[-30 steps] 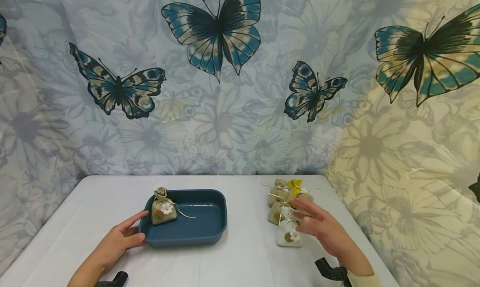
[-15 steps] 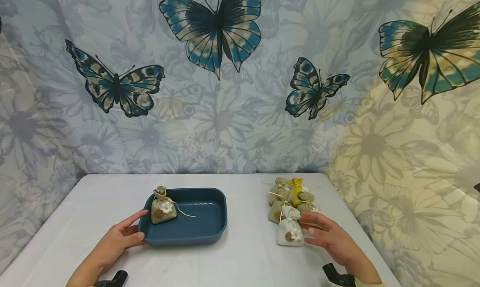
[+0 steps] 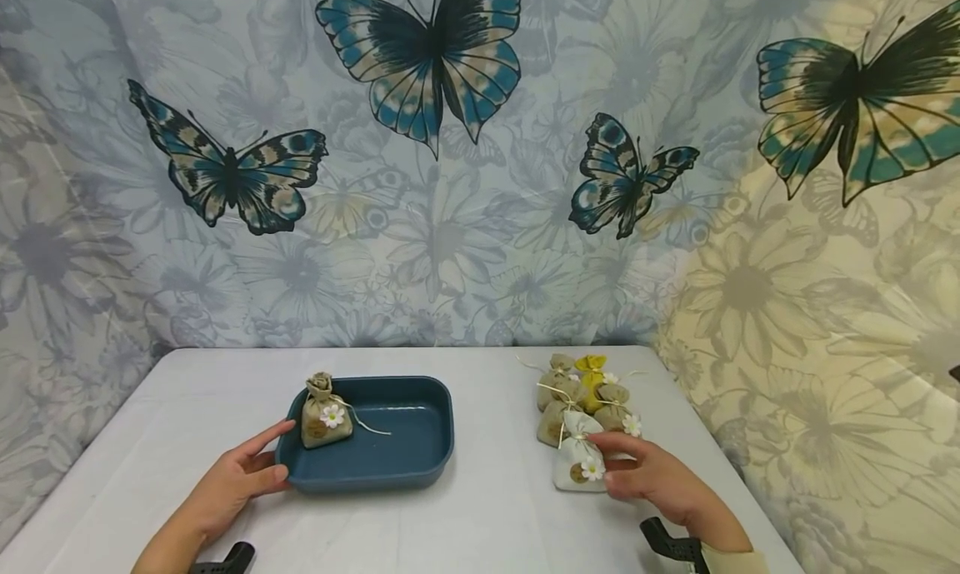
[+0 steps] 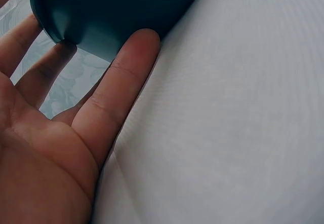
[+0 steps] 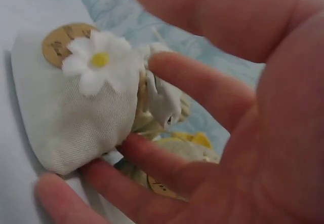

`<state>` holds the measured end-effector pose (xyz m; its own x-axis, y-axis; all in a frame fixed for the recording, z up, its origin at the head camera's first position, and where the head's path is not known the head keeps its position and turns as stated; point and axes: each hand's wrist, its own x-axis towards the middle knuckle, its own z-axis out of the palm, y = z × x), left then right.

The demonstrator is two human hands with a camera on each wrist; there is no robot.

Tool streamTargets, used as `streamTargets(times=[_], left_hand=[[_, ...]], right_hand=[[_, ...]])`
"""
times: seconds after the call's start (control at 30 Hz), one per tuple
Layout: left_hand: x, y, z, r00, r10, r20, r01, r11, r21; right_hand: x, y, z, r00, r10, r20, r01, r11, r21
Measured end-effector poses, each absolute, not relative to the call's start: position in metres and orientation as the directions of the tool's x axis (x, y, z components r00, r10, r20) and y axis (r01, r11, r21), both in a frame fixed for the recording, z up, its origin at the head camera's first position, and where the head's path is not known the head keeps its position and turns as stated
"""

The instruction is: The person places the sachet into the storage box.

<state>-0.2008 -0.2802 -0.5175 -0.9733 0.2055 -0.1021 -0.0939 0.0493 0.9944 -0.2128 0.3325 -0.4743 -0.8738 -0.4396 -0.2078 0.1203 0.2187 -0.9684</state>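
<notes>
My left hand (image 3: 228,485) rests at the left end of a dark blue tray (image 3: 405,470), its extended fingers and thumb touching the outer wall. In the left wrist view the thumb (image 4: 119,82) lies along the side of that tray. A beige drawstring sachet (image 3: 327,424) with a white flower stands in the tray's left part. My right hand (image 3: 660,478) reaches around a white drawstring sachet (image 3: 573,466), fingers spread. In the right wrist view some fingertips reach behind and under this white sachet (image 5: 76,117), and one finger lies at its gathered neck.
Behind the white sachet several more sachets cluster on the right of the white-covered table (image 3: 495,441), among them a yellow sachet (image 3: 591,382) and a beige sachet (image 3: 553,424). A butterfly-print cloth (image 3: 450,266) hangs along the table's back edge.
My right hand has come down from over the cluster, drawn toward the right side of the white sachet and closed in around it. The left hand and tray stay put.
</notes>
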Motion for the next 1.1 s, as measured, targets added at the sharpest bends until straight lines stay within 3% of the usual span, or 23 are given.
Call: streamTargets(times=[0.33,0.63,1.1], left_hand=[[-0.202,-0.278,-0.516,-0.976,0.193,-0.099,-0.093,0.043,0.995],[-0.202,-0.281,-0.516,-0.975,0.209,-0.077,-0.07,0.042,0.997],[-0.203,-0.283,-0.514,-0.974,0.205,-0.093,-0.084,0.054,0.995]], right_hand=[[-0.223,0.331,-0.491,-0.869,-0.466,-0.165,0.054,0.242,-0.969],[-0.228,0.325,-0.501,-0.919,-0.362,-0.154,0.058,0.262,-0.963],[-0.232,0.325,-0.514,-0.935,-0.339,-0.105,0.031,0.215,-0.976]])
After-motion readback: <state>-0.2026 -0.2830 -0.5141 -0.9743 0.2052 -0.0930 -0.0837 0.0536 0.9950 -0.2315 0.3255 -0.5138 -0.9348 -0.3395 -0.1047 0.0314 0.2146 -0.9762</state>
